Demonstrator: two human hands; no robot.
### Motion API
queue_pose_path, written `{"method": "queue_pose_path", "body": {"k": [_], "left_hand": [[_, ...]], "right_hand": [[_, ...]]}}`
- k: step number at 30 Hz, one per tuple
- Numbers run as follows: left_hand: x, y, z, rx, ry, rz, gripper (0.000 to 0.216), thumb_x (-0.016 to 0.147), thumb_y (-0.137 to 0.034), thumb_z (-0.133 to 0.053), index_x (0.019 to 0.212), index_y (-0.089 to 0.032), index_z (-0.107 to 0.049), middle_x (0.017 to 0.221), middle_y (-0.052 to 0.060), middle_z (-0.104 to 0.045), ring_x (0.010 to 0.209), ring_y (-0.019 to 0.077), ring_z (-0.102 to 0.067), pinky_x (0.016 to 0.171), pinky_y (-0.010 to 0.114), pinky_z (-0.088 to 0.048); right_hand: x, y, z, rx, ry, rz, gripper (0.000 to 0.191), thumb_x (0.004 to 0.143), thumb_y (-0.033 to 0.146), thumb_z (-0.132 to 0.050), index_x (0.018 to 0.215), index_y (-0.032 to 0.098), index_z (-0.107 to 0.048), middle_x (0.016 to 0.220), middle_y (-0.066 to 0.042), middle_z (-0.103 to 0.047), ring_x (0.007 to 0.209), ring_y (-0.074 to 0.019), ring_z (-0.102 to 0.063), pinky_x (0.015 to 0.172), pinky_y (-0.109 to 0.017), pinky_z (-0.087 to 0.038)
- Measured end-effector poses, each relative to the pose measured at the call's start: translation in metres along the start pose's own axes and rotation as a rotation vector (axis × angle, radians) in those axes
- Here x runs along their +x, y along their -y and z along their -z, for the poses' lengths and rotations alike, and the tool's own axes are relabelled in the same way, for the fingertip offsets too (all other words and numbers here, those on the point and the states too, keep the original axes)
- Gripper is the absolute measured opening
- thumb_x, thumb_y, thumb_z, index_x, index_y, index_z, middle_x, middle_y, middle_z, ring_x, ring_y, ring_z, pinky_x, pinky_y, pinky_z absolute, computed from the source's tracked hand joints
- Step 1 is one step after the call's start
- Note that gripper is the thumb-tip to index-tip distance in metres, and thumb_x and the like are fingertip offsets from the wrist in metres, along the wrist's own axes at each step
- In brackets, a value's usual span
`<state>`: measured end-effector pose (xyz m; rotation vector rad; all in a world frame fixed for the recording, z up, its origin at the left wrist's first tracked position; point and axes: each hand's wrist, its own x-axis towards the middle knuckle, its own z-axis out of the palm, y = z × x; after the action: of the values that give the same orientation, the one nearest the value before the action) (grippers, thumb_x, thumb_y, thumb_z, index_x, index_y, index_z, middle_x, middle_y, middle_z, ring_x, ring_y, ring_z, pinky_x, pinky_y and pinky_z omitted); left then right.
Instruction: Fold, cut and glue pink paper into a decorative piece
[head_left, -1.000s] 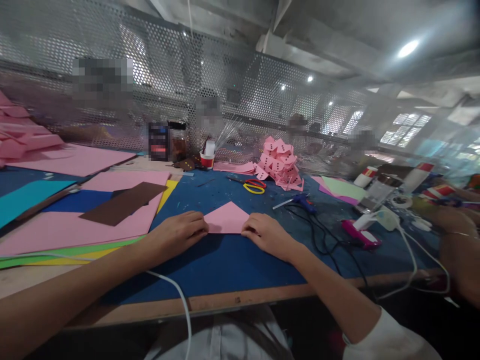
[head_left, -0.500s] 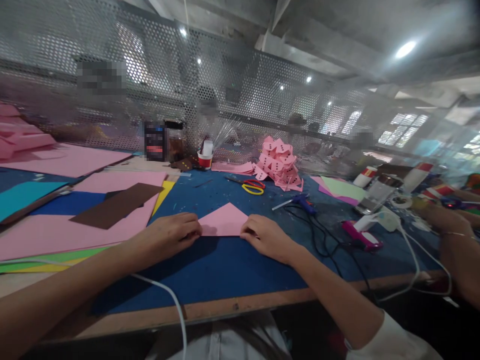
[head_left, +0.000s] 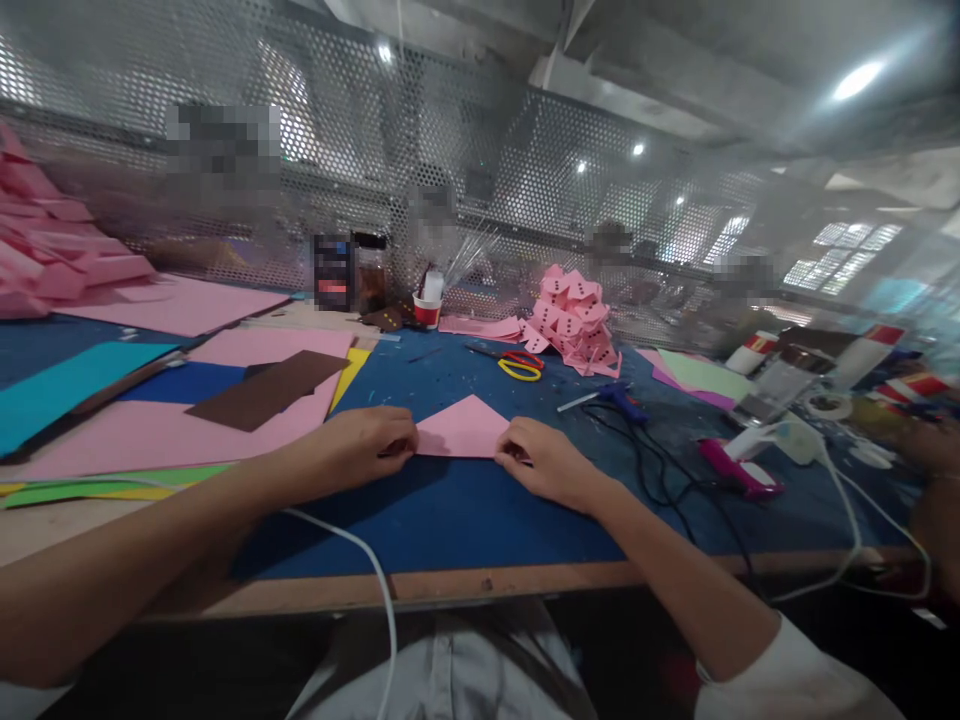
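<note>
A pink folded paper point(head_left: 463, 430) with a pointed top lies on the blue work mat point(head_left: 465, 520) in front of me. My left hand point(head_left: 352, 450) pinches its left lower corner, fingers curled over the edge. My right hand point(head_left: 544, 462) pinches the right lower corner in the same way. Both hands rest on the mat and hold the paper flat between them.
Large sheets of pink, brown, yellow, green and teal paper point(head_left: 172, 420) lie at the left. Behind are red-yellow scissors point(head_left: 520, 365), a pile of pink folded pieces point(head_left: 574, 320), a blue glue gun point(head_left: 611, 398), a pink glue gun point(head_left: 739, 470) with cables, and another person's arm point(head_left: 930, 480) at the right.
My hands stay on the paper's corners and have drawn slightly closer together. The view has shifted a little, so everything sits slightly to the right.
</note>
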<state>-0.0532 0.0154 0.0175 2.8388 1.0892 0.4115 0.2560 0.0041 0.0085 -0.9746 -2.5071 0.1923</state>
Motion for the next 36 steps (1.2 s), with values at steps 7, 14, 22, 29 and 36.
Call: {"method": "queue_pose_path", "body": {"k": [7, 14, 22, 29, 36], "left_hand": [[0.000, 0.001, 0.000, -0.050, 0.018, 0.012, 0.015, 0.090, -0.016, -0.052, 0.088, -0.021, -0.066, 0.085, 0.001, -0.065, 0.076, 0.0145, -0.060, 0.069, 0.023, -0.040], [0.002, -0.005, 0.006, -0.092, 0.035, 0.061, 0.017, 0.085, -0.015, -0.052, 0.087, -0.020, -0.068, 0.085, 0.001, -0.067, 0.076, 0.0151, -0.062, 0.068, 0.022, -0.041], [0.003, -0.005, 0.008, -0.139, 0.045, 0.130, 0.017, 0.083, -0.020, -0.054, 0.085, -0.020, -0.071, 0.079, 0.001, -0.068, 0.070, 0.0150, -0.061, 0.062, 0.022, -0.040], [0.004, -0.002, 0.010, -0.184, 0.084, 0.152, 0.016, 0.085, -0.025, -0.056, 0.088, -0.021, -0.072, 0.080, 0.001, -0.070, 0.071, 0.0151, -0.062, 0.062, 0.022, -0.040], [0.001, 0.002, 0.014, -0.197, 0.134, 0.115, 0.019, 0.080, -0.015, -0.054, 0.088, -0.020, -0.070, 0.081, -0.001, -0.069, 0.071, 0.0136, -0.062, 0.065, 0.021, -0.042]], "right_hand": [[0.001, 0.002, 0.000, 0.003, -0.001, 0.000, 0.006, 0.090, 0.012, -0.061, 0.090, 0.018, -0.062, 0.086, -0.003, -0.062, 0.080, -0.0152, -0.056, 0.073, -0.026, -0.044], [0.001, 0.003, 0.001, 0.024, 0.000, -0.021, 0.006, 0.090, 0.012, -0.060, 0.089, 0.018, -0.062, 0.086, -0.003, -0.063, 0.079, -0.0149, -0.057, 0.072, -0.026, -0.044], [0.001, 0.001, -0.001, 0.068, 0.025, -0.074, 0.006, 0.089, 0.013, -0.061, 0.088, 0.018, -0.063, 0.085, -0.002, -0.063, 0.076, -0.0134, -0.057, 0.071, -0.025, -0.044], [0.001, -0.005, -0.003, 0.113, 0.053, -0.116, 0.004, 0.090, 0.015, -0.061, 0.088, 0.018, -0.063, 0.086, -0.001, -0.063, 0.074, -0.0126, -0.058, 0.069, -0.025, -0.045], [0.002, -0.004, -0.002, 0.151, 0.073, -0.143, 0.004, 0.089, 0.015, -0.060, 0.088, 0.018, -0.063, 0.085, -0.001, -0.062, 0.073, -0.0121, -0.058, 0.069, -0.025, -0.045]]}}
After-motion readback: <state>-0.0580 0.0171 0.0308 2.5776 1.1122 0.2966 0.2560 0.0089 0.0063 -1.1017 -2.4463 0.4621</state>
